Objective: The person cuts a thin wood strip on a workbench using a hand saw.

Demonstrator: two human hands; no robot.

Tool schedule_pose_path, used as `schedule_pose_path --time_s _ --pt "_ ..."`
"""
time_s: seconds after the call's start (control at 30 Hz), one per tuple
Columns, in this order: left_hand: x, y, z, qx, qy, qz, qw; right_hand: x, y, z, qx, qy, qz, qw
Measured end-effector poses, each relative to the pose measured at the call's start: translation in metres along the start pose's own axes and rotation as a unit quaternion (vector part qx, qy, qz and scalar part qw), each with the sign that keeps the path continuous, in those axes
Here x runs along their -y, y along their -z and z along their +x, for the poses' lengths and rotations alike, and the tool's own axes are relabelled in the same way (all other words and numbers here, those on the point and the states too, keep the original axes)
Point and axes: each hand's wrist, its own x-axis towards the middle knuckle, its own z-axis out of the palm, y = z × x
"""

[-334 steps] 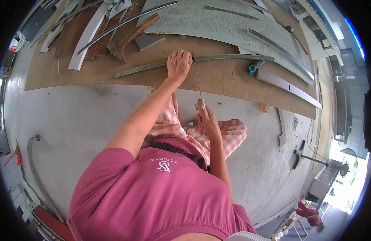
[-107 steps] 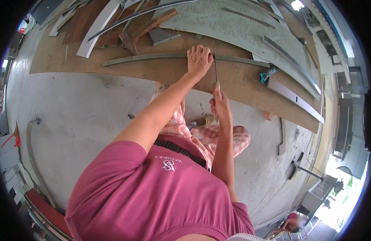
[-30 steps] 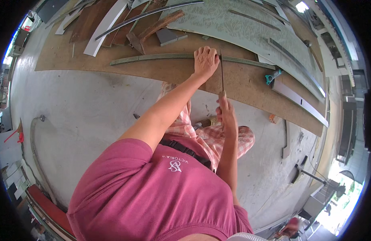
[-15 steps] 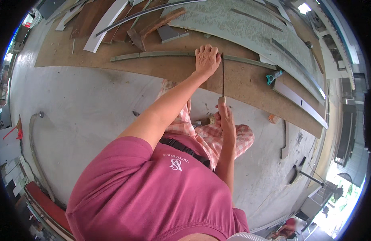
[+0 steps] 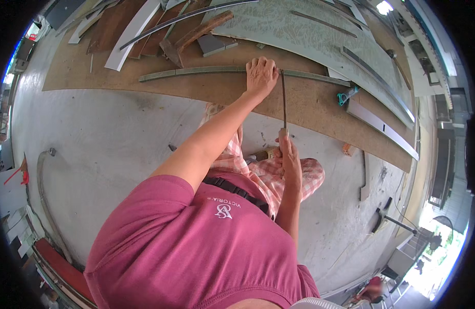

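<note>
A long, thin greenish-grey strip [image 5: 196, 71] lies crosswise on the brown board in front of me. My left hand [image 5: 261, 77] is closed over the strip near its middle, knuckles up, holding it down. Just right of those fingers, the narrow dark blade of a handsaw [image 5: 284, 100] crosses the strip, seen nearly edge-on. My right hand [image 5: 289, 157] grips the saw's light-coloured handle, close to my knee. How deep the blade sits in the strip cannot be made out.
The brown board [image 5: 103, 82] rests on the grey floor. Beyond the strip lie a wooden-handled hammer [image 5: 171, 51], a grey offcut [image 5: 213, 44] and a large pale patterned panel [image 5: 284, 26]. Teal-handled scissors [image 5: 342, 98] and a metal bar [image 5: 384, 129] are at the right.
The saw and my right hand have drawn slightly back toward me. My left hand stays on the strip, and the whole view has shifted a little.
</note>
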Motion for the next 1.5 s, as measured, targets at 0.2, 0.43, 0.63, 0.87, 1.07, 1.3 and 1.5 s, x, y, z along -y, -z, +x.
schedule_pose_path --time_s 0.2,0.43,0.63,0.87,1.07,1.3,1.5 --pt "0.003 0.003 0.001 0.013 0.002 0.004 1.000 0.022 0.010 -0.025 -0.015 0.079 0.075 0.994" --pt "0.006 0.018 0.001 0.078 -0.010 -0.012 0.997 0.016 0.004 -0.034 -0.055 0.062 0.023 0.996" --pt "0.033 0.048 -0.006 0.102 -0.011 -0.012 0.995 0.009 0.012 -0.026 -0.028 0.084 0.077 0.993" --pt "0.074 0.094 -0.016 0.113 -0.061 0.026 0.991 0.006 0.008 -0.020 -0.030 0.078 0.088 0.993" --pt "0.062 0.090 -0.015 0.132 -0.037 0.041 0.990 -0.011 -0.007 -0.014 -0.042 0.050 0.100 0.993" --pt "0.000 0.039 -0.005 0.098 -0.041 -0.038 0.994 -0.013 -0.014 -0.006 -0.039 0.051 0.116 0.991" --pt "-0.028 -0.006 -0.006 0.101 -0.043 -0.036 0.993 -0.018 -0.010 -0.002 -0.008 0.051 0.102 0.993"
